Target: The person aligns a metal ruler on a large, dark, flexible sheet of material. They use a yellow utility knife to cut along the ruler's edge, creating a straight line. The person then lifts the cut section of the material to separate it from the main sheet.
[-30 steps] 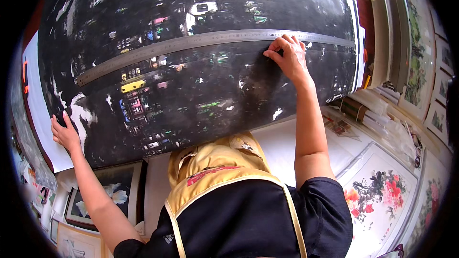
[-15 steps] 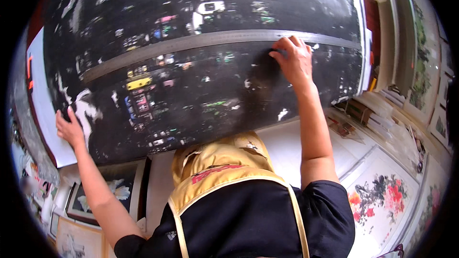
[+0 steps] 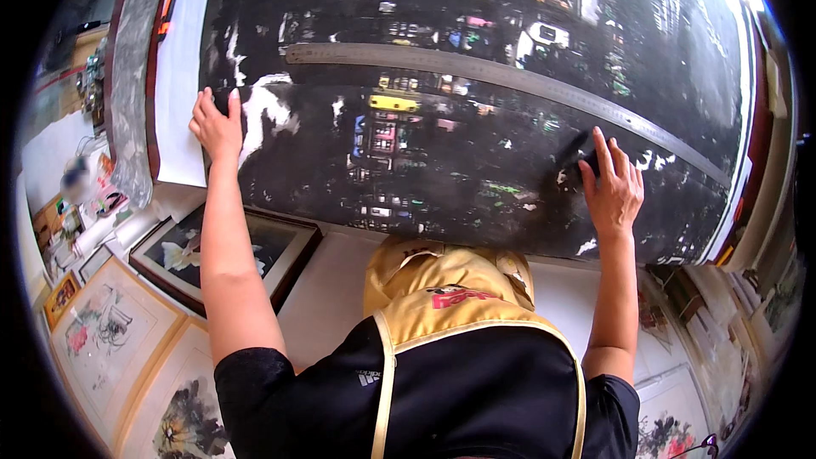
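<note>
A large dark painting [image 3: 476, 161], mottled with white and coloured patches, spreads beneath both hands. A long steel ruler [image 3: 501, 75] lies across it. My left hand [image 3: 217, 126] rests on the painting's left edge, fingers apart, beside a white sheet [image 3: 178, 76]. My right hand [image 3: 614, 187] is open, its fingertips on the dark surface just below the ruler's right part; it holds nothing that I can see. An orange-and-black utility knife [image 3: 168, 8] lies on the white sheet at the upper left.
Framed pictures [image 3: 110, 348] lie at the lower left, near a dark-framed flower picture [image 3: 221, 259]. A mottled grey strip [image 3: 134, 76] runs along the board's left side, with cluttered supplies [image 3: 102, 204] beyond. More pictures and stacked materials [image 3: 739, 323] are at the right.
The view has swung, shifting the painting rightward in the picture. My right hand's bent fingers have straightened and now sit just below the ruler's edge. My left hand stays at the painting's edge.
</note>
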Available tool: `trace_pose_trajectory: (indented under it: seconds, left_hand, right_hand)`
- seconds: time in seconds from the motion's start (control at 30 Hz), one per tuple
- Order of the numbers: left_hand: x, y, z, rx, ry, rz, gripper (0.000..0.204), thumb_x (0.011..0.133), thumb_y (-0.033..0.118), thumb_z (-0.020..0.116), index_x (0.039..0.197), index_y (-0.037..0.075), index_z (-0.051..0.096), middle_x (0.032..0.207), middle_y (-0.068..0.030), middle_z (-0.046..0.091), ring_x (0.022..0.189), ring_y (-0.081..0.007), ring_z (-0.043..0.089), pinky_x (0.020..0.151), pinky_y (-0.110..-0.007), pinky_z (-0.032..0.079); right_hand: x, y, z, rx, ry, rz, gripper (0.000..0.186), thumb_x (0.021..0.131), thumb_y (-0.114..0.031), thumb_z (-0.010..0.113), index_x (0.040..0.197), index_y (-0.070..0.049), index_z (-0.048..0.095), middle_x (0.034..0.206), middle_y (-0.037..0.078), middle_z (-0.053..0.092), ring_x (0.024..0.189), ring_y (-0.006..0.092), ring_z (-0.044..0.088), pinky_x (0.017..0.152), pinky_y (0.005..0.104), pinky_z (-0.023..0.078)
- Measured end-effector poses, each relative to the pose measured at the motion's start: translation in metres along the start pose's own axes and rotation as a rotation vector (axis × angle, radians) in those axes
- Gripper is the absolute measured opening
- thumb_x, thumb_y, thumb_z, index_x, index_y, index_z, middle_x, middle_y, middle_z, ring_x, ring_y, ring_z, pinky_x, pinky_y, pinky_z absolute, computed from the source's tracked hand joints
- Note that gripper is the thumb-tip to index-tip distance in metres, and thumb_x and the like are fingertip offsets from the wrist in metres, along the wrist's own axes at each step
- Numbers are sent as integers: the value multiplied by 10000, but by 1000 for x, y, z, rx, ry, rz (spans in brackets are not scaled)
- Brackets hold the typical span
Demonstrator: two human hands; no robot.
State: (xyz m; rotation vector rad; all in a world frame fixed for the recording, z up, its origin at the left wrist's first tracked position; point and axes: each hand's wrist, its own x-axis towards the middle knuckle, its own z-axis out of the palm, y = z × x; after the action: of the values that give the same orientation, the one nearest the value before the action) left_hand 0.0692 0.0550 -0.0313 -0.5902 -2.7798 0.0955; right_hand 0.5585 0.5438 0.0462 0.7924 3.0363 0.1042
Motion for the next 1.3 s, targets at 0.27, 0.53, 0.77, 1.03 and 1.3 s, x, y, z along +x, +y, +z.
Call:
trace_pose_trajectory:
  seconds: [0.27, 0.53, 0.77, 1.03, 1.3]
  left_hand:
    - [-3, -3, 1, -1, -36, -37, 717, 998, 585, 597, 1499, 82, 503, 1543, -176, 462, 1400, -406, 421, 1174, -527, 335]
    - [-5, 4, 7, -36, -29, -58, 740, 997, 599, 590, 1509, 73, 493, 1562, -177, 448, 1412, -393, 409, 1191, -515, 311]
    - [-12, -4, 6, -16, 23, -83, 734, 975, 612, 611, 1509, 121, 505, 1549, -154, 476, 1403, -379, 431, 1171, -495, 345]
    - [-9, 16, 7, 79, -14, -183, 747, 990, 643, 573, 1568, 189, 437, 1604, -65, 431, 1431, -342, 413, 1187, -490, 350]
    - [-16, 11, 16, 25, 12, -217, 743, 981, 658, 575, 1564, 216, 448, 1609, -27, 432, 1427, -328, 429, 1166, -500, 387]
  right_hand:
    - [-3, -7, -2, -79, -152, -14, 680, 934, -449, 720, 1565, -404, 471, 1414, 169, 588, 1151, 317, 655, 976, 435, 521]
    - [-4, -7, -2, -57, -143, 19, 717, 897, -403, 770, 1554, -392, 484, 1439, 167, 574, 1227, 338, 635, 957, 444, 561]
    - [-4, -7, 7, -45, -115, -27, 735, 881, -430, 784, 1552, -375, 489, 1421, 192, 573, 1202, 343, 639, 895, 443, 594]
    - [-10, -9, 6, -96, -157, -8, 693, 950, -482, 704, 1583, -357, 451, 1414, 214, 567, 1234, 399, 589, 969, 506, 537]
    - [-7, -11, 0, -32, -245, 60, 647, 983, -481, 668, 1582, -385, 442, 1451, 215, 522, 1297, 401, 548, 980, 518, 532]
